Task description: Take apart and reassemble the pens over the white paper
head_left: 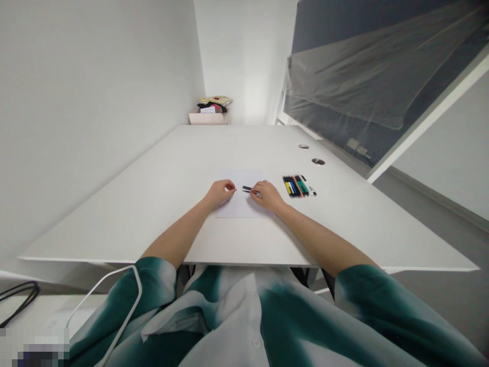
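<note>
A sheet of white paper (240, 210) lies on the white table, with both of my hands over it. My right hand (266, 195) is closed at the right side of the sheet, its fingertips pinching a thin dark pen part (246, 191). Just above that, a second slim dark piece (247, 187) points the same way; whether it is held or lying on the paper is unclear. My left hand (221, 192) is closed in a pinch at the sheet's left side, a tiny dark bit showing at its fingertips, too small to name. A gap separates the two hands.
Right of my right hand lies a row of coloured pens and pen parts (295, 187), with small white and black pieces (312, 191) beside it. Two round metal discs (318, 161) are set farther back. A box (207, 118) of folded items stands beyond the table's (153, 204) far edge.
</note>
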Available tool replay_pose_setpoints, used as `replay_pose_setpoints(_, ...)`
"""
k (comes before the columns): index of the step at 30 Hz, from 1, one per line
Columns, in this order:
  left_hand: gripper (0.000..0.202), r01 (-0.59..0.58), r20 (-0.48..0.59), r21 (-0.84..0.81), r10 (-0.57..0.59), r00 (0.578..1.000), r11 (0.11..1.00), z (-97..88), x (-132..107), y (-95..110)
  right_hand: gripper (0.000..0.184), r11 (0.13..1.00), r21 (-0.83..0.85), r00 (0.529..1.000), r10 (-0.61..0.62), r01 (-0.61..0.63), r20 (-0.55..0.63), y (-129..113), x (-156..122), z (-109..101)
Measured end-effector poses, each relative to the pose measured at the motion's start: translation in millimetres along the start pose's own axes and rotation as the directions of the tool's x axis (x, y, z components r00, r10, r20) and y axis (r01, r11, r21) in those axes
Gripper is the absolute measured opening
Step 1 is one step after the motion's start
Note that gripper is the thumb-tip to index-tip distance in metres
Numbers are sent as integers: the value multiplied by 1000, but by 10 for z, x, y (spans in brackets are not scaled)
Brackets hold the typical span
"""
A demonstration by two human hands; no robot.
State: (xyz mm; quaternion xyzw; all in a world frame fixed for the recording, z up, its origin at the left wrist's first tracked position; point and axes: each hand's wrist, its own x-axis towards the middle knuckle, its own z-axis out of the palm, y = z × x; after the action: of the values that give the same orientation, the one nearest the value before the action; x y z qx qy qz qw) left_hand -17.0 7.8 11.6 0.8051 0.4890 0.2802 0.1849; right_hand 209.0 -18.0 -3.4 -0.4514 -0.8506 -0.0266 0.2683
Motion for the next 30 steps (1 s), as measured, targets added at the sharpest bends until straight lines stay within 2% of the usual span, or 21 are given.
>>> replay_pose_setpoints(5, 19, -50, 95, 294, 23, 995, 954, 26, -26, 64, 20, 999, -42, 997, -1, 4, 75, -17, -5, 19)
replay_pose_setpoints(9, 21, -95, 142, 379, 44, 989, 921, 72, -38, 145, 22, 998, -64, 993, -5, 12, 115, -42, -3, 17)
replay_pose_setpoints(15, 22, -103, 119, 390, 60, 991, 915, 116, -29, 138, 21, 994, -103, 986, 57, -41, 154, -78, -1, 0)
replay_pose_setpoints(22, 32, -54, 131, 314, 13, 991, 948, 141, -9, 90, 21, 992, -106, 980, 81, -63, 183, -90, -5, 10)
replay_pose_setpoints(26, 32, -51, 114, 295, 18, 993, 954, 138, -11, 61, 21, 994, -63, 985, 94, -86, 145, -76, 0, -25)
replay_pose_setpoints(30, 28, -19, 48, 268, 6, 999, 963, 85, 5, -55, 25, 985, 3, 983, 175, -175, 58, 82, -11, -62)
